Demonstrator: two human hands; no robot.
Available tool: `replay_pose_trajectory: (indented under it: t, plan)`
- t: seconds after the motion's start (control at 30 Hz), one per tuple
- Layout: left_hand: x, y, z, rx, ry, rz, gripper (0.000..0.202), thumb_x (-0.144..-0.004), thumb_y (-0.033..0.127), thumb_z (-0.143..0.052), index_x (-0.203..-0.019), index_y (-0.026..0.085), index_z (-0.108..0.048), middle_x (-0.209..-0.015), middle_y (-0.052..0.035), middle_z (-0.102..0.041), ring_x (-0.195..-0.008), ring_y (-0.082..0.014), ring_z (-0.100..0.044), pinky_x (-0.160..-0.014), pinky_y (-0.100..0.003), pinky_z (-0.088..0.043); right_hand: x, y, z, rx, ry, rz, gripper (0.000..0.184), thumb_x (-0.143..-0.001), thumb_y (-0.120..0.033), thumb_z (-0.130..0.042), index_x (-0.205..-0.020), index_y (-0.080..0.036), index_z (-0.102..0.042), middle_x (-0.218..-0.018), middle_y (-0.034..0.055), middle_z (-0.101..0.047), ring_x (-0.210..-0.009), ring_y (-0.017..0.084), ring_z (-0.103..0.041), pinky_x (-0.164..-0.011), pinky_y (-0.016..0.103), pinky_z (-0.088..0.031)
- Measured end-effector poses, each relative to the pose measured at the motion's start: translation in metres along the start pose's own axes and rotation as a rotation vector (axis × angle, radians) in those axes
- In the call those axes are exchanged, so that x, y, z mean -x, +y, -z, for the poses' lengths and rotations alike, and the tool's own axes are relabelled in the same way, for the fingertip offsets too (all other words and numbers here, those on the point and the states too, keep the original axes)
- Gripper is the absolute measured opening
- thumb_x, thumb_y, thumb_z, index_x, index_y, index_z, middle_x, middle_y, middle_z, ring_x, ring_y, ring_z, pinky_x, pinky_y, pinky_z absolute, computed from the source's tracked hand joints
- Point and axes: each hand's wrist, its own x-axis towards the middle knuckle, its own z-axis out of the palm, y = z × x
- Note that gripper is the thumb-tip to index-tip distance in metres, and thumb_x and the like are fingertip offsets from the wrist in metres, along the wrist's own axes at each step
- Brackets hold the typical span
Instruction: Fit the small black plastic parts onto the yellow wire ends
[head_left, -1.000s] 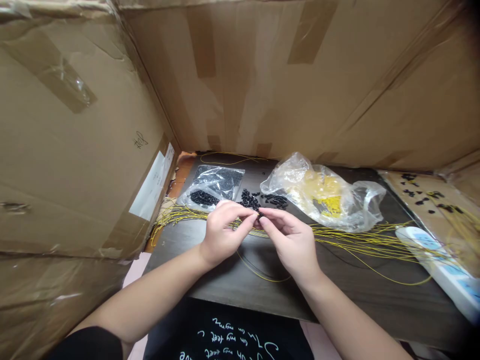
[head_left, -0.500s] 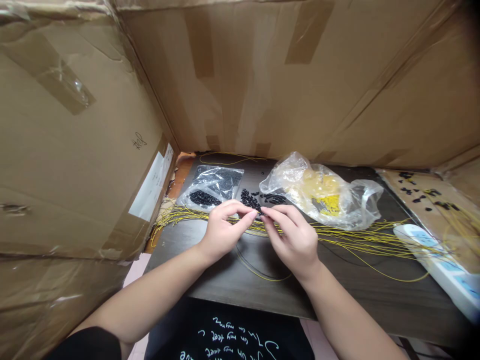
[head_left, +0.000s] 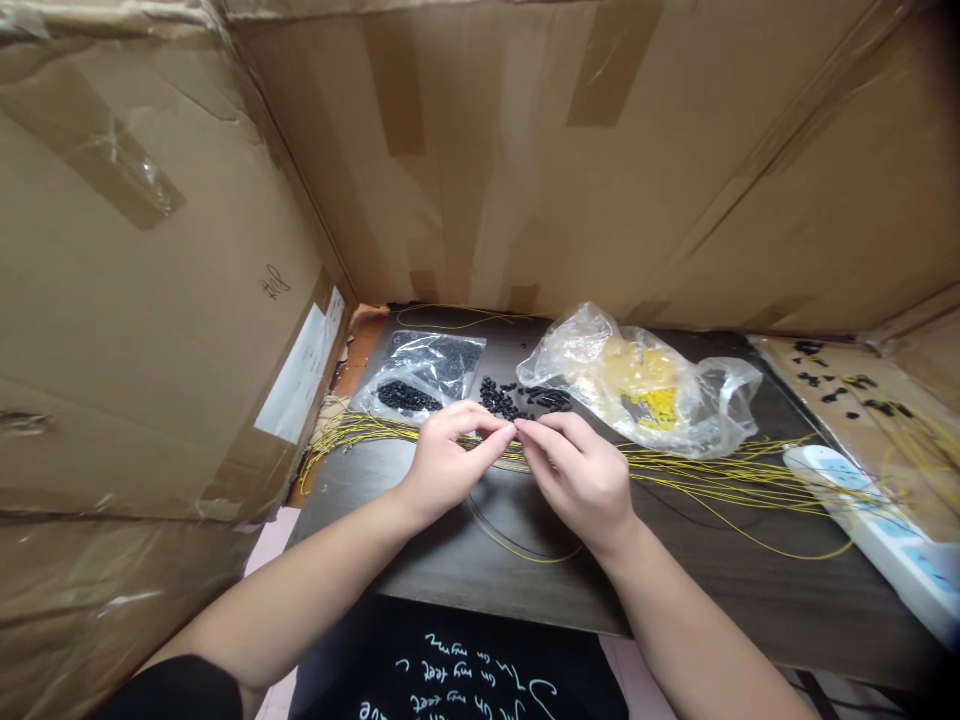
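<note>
My left hand (head_left: 457, 450) is closed in a pinch, thumb against forefinger. Whatever sits between those fingertips is too small to make out. My right hand (head_left: 577, 470) pinches too, its fingertips meeting the left ones over the table; a tiny black piece seems to be in its grip, mostly hidden now. Just beyond the fingertips lies a pile of small black plastic pieces (head_left: 496, 396). A bundle of thin yellow wires (head_left: 697, 465) runs sideways under both hands. Below them a loop of yellow and black wire (head_left: 517, 548) curves on the tabletop, its ends hidden by the hands.
A clear bag of black pieces (head_left: 427, 370) lies back left. Right of the pile sits a crumpled clear bag with yellow pieces (head_left: 649, 405). A white power strip (head_left: 862, 510) and cardboard (head_left: 802, 400) with black-tipped wires are at right. Tall cardboard walls (head_left: 480, 180) enclose the dark table (head_left: 450, 560).
My right hand has moved slightly left, and its fingertips have closed up against those of my left hand. The left hand has stayed nearly still.
</note>
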Motion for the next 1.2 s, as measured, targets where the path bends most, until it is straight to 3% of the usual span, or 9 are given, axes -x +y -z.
replay_pose_trajectory:
  t: [0.1,0.3,0.47,0.77,1.2]
  plan:
    - [0.001,-0.001,0.001,-0.113,-0.009,-0.055,0.009,-0.090,0.022,-0.070,-0.083,0.020,-0.075,-0.079,-0.0015,-0.073,-0.075,-0.0142,-0.067,-0.074,-0.030,-0.052,0.000,-0.001,0.000,-0.031,-0.013,-0.031,0.020,-0.095,-0.015,-0.061,-0.112,-0.019,-0.072,-0.091,0.0075,-0.068,-0.076,0.015,-0.065,-0.068,0.028,-0.054]
    - [0.004,-0.006,0.007,-0.491,0.003,-0.327,0.008,-0.091,0.022,-0.067,-0.096,0.023,-0.074,-0.086,-0.0013,-0.075,-0.078,-0.0161,-0.067,-0.089,-0.038,-0.046,0.001,0.000,-0.002,-0.079,-0.026,-0.068,0.022,-0.096,-0.016,-0.059,-0.113,-0.021,-0.072,-0.092,0.0069,-0.067,-0.077,0.015,-0.064,-0.069,0.028,-0.055]
    - [0.004,-0.008,0.010,-0.618,0.012,-0.469,0.010,-0.090,0.019,-0.068,-0.098,0.024,-0.071,-0.087,0.0000,-0.076,-0.077,-0.0156,-0.067,-0.095,-0.040,-0.044,0.001,-0.002,-0.003,-0.089,-0.020,-0.080,0.020,-0.096,-0.015,-0.059,-0.111,-0.020,-0.072,-0.092,0.0072,-0.068,-0.079,0.016,-0.065,-0.070,0.030,-0.055]
    - [0.003,-0.008,0.011,-0.632,0.003,-0.499,0.014,-0.088,0.017,-0.067,-0.097,0.026,-0.071,-0.084,0.0013,-0.076,-0.075,-0.0150,-0.068,-0.097,-0.041,-0.043,-0.004,-0.002,-0.001,-0.237,-0.047,-0.173,0.018,-0.095,-0.016,-0.059,-0.108,-0.021,-0.071,-0.094,0.0064,-0.068,-0.081,0.017,-0.066,-0.074,0.032,-0.057]
    - [0.004,-0.007,0.011,-0.652,-0.008,-0.535,0.014,-0.088,0.017,-0.068,-0.100,0.025,-0.070,-0.086,0.0011,-0.077,-0.075,-0.0152,-0.069,-0.098,-0.041,-0.042,-0.004,0.002,0.000,-0.190,-0.084,-0.099,0.015,-0.094,-0.015,-0.058,-0.102,-0.021,-0.070,-0.091,0.0051,-0.067,-0.079,0.016,-0.065,-0.073,0.030,-0.055]
